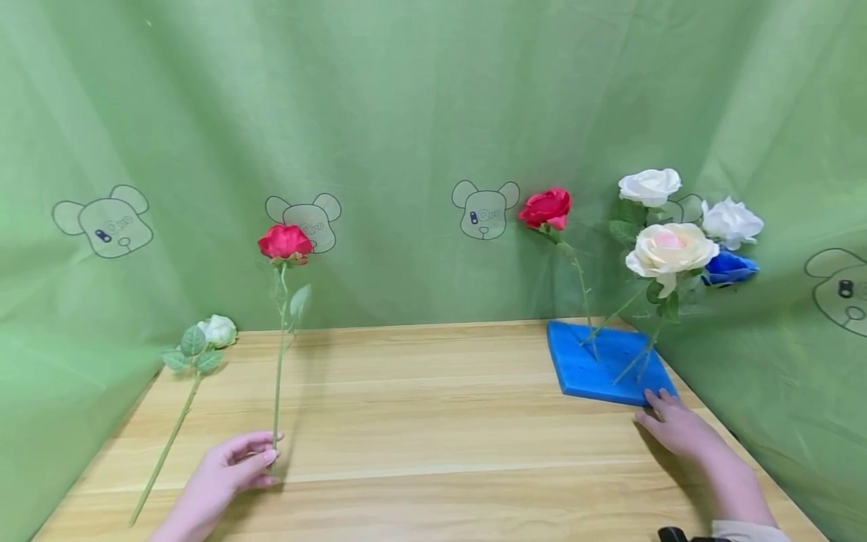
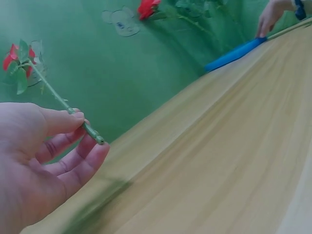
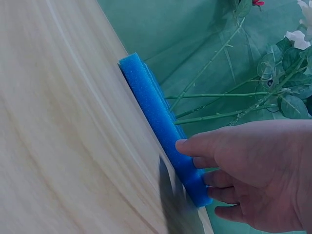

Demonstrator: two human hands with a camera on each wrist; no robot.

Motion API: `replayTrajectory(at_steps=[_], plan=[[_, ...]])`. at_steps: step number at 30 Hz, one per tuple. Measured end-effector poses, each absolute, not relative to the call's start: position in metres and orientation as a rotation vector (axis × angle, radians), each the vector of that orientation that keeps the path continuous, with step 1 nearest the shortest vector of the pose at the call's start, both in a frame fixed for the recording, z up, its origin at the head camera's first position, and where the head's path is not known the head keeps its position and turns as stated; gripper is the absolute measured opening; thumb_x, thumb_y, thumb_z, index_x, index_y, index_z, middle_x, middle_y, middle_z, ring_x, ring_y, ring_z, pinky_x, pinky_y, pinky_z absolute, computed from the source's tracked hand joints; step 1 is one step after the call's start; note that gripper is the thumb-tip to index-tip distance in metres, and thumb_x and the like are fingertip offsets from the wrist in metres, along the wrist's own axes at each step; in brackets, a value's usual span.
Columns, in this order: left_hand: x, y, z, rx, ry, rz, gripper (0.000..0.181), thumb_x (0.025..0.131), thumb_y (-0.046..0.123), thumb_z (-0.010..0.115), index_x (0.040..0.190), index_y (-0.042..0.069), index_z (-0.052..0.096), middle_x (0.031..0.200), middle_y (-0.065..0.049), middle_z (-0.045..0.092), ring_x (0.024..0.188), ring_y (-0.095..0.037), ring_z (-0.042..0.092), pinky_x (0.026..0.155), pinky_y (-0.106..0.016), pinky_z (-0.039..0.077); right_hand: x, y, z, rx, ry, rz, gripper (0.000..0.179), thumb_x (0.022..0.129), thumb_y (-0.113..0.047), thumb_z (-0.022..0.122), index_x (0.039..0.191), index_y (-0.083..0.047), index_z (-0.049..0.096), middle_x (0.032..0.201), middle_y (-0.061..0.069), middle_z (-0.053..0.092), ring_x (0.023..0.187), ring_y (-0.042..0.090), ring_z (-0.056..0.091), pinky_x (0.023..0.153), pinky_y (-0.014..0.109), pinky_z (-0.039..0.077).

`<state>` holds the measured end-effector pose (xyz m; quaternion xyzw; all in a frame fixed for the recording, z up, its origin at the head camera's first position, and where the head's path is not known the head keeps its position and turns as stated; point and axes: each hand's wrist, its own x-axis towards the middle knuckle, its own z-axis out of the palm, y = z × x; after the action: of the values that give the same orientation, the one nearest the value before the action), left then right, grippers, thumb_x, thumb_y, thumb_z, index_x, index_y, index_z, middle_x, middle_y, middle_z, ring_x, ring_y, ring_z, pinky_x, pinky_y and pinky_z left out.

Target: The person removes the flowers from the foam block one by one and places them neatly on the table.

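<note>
My left hand pinches the lower stem of a red rose between thumb and fingertips, the bloom standing upright above the left part of the bench. From the head view I can't make out the stem's bottom among my fingers; the left wrist view shows its cut end poking just past them. There, leaves partly cover the bloom, which the head view shows plainly.

My right hand is loosely bent, fingers apart, touching the near side of a blue foam block by the bench's far right corner. The right wrist view shows what the head view doesn't: my thumb lying on the block's side face, and stems meeting its top. Most blooms are cut off there; the head view has them all: a second red rose, two white roses, a cream-pink rose and a blue rose partly hidden behind it. Which stem belongs to which bloom is hard to tell.

Only the head view shows a pale rose lying along the bench's left edge, bloom toward the far left corner. A dark object is cut off at the bottom.
</note>
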<state>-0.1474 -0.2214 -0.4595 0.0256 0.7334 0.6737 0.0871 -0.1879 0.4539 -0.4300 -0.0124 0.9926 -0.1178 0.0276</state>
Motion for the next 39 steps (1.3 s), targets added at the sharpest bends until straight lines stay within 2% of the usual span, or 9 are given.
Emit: replayTrajectory(at_steps=[2, 7, 9, 13, 21, 25, 31, 39], plan=[[-0.146, -0.229, -0.460, 0.052, 2.188, 2.024, 0.038, 0.093, 0.009, 0.063, 0.128, -0.004, 0.055, 0.105, 0.004, 0.067, 0.090, -0.010, 0.066, 0.080, -0.032, 0.061, -0.188, 0.454, -0.430, -0.036, 3.066, -0.365, 0.069, 0.102, -0.036, 0.044, 0.137, 0.022, 0.033, 0.139, 0.051, 0.022, 0.128, 0.066, 0.022, 0.100, 0.076, 0.030], [-0.142, -0.248, -0.462, 0.013, 2.162, 2.065, 0.024, 0.094, 0.009, 0.061, 0.115, 0.020, 0.066, 0.103, 0.005, 0.067, 0.088, -0.010, 0.066, 0.079, -0.031, 0.061, -0.188, 0.453, -0.429, -0.035, 3.062, -0.356, 0.069, 0.103, -0.037, 0.044, 0.137, 0.022, 0.033, 0.138, 0.051, 0.021, 0.127, 0.066, 0.022, 0.100, 0.076, 0.030], [-0.141, -0.256, -0.463, 0.033, 2.122, 2.076, 0.025, 0.095, 0.008, 0.060, 0.109, 0.029, 0.066, 0.103, 0.007, 0.067, 0.088, -0.009, 0.066, 0.079, -0.031, 0.061, -0.188, 0.453, -0.430, -0.038, 3.063, -0.355, 0.069, 0.103, -0.036, 0.044, 0.137, 0.022, 0.032, 0.138, 0.052, 0.021, 0.127, 0.066, 0.022, 0.100, 0.076, 0.030], [-0.141, -0.273, -0.465, 0.115, 2.028, 2.082, 0.032, 0.097, 0.007, 0.055, 0.107, 0.036, 0.066, 0.107, 0.013, 0.068, 0.092, -0.006, 0.066, 0.082, -0.031, 0.061, -0.189, 0.454, -0.431, -0.045, 3.069, -0.355, 0.068, 0.103, -0.035, 0.045, 0.136, 0.023, 0.033, 0.138, 0.053, 0.021, 0.127, 0.067, 0.023, 0.100, 0.076, 0.030], [-0.143, -0.293, -0.467, 0.098, 1.942, 2.016, 0.029, 0.100, 0.010, 0.053, 0.107, 0.037, 0.064, 0.109, 0.021, 0.068, 0.095, -0.004, 0.065, 0.084, -0.029, 0.060, -0.190, 0.456, -0.432, -0.042, 3.049, -0.340, 0.070, 0.103, -0.038, 0.043, 0.136, 0.023, 0.033, 0.138, 0.052, 0.022, 0.126, 0.067, 0.023, 0.099, 0.076, 0.031], [-0.143, -0.298, -0.469, 0.054, 1.937, 1.991, 0.024, 0.100, 0.013, 0.054, 0.109, 0.033, 0.064, 0.108, 0.022, 0.067, 0.094, -0.005, 0.064, 0.084, -0.029, 0.060, -0.191, 0.456, -0.432, -0.038, 3.041, -0.340, 0.070, 0.103, -0.038, 0.043, 0.137, 0.023, 0.032, 0.138, 0.052, 0.021, 0.127, 0.067, 0.023, 0.099, 0.076, 0.031], [-0.143, -0.303, -0.472, -0.002, 1.941, 1.964, 0.021, 0.100, 0.015, 0.055, 0.115, 0.026, 0.063, 0.107, 0.024, 0.066, 0.093, -0.006, 0.065, 0.084, -0.030, 0.060, -0.191, 0.456, -0.433, -0.053, 3.060, -0.342, 0.068, 0.103, -0.036, 0.044, 0.136, 0.023, 0.033, 0.137, 0.053, 0.022, 0.126, 0.067, 0.023, 0.099, 0.076, 0.031], [-0.142, -0.308, -0.474, -0.023, 1.898, 1.960, 0.019, 0.099, 0.015, 0.056, 0.110, 0.030, 0.063, 0.107, 0.020, 0.064, 0.091, -0.008, 0.064, 0.085, -0.029, 0.060, -0.192, 0.457, -0.434, -0.070, 3.072, -0.342, 0.068, 0.103, -0.034, 0.045, 0.135, 0.024, 0.033, 0.137, 0.054, 0.022, 0.126, 0.067, 0.023, 0.099, 0.076, 0.030]])
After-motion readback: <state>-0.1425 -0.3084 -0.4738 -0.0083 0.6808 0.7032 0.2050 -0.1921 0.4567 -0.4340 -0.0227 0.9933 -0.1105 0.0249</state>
